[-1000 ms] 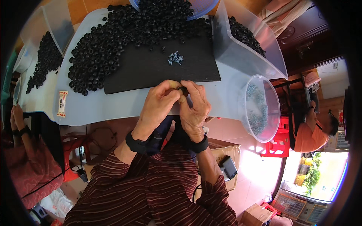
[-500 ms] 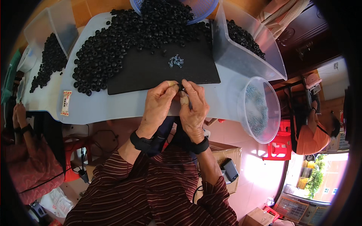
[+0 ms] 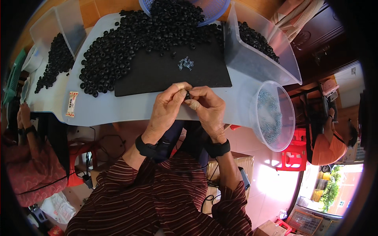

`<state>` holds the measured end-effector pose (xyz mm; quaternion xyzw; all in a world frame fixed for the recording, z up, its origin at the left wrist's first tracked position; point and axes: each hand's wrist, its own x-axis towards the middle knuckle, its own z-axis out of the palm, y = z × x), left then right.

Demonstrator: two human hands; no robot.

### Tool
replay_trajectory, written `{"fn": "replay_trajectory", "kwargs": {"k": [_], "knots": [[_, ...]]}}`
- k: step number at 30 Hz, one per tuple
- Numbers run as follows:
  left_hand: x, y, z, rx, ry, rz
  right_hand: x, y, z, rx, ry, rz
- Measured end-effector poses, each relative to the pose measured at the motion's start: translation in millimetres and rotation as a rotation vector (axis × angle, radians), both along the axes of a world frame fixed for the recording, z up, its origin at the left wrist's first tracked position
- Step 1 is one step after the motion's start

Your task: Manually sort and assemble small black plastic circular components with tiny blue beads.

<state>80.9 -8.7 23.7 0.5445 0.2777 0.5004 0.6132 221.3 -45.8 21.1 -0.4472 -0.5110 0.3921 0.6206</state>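
My left hand [image 3: 166, 109] pinches a small black ring-like piece [image 3: 187, 95] between thumb and fingers, just off the near edge of the black mat [image 3: 151, 76]. My right hand [image 3: 210, 112] closes on the same piece from the other side, its thumb and fingertips against it. The fingers cover most of the piece. Tape wraps some of the fingertips. Beyond the hands, a small heap of shiny bluish metal bits [image 3: 186, 63] lies on the mat. A large pile of similar black pieces [image 3: 106, 61] spreads across the far and left side.
A clear bin [image 3: 252, 63] of black pieces stands at the right. Nearer, a clear round tub [image 3: 271, 118] holds bluish bits. A wrapped packet [image 3: 71, 104] lies left on the table. A blue basket [image 3: 214, 13] is at the back. People sit at both sides.
My right hand has shifted a little to the right, its fingers more bent. The black piece shows more between the fingertips. The whole view has moved slightly.
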Motion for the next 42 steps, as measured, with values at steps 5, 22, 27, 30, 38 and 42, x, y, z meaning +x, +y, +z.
{"fn": "replay_trajectory", "kwargs": {"k": [5,22,27,30,38,42], "knots": [[-5.5,1.2,4.9,-0.045,0.067,-0.037,1.6,1.4,3.6,-0.013,0.016,0.101],[7.6,-7.4,9.7,0.058,0.092,0.158,2.4,-7.2,17.3,-0.112,-0.166,0.084],[32.7,-13.7,17.9,-0.032,0.156,-0.053,3.8,-9.7,15.8,-0.127,-0.108,0.003],[37.0,-8.1,10.7,0.057,0.120,-0.039,3.5,-9.1,5.6,-0.136,-0.018,-0.025],[40.9,-5.5,8.0,0.024,0.079,-0.012,3.4,-10.1,2.1,-0.111,-0.058,-0.079],[43.3,-2.0,6.9,0.020,0.068,-0.050,4.7,-10.2,10.9,-0.229,0.146,-0.039]]}}
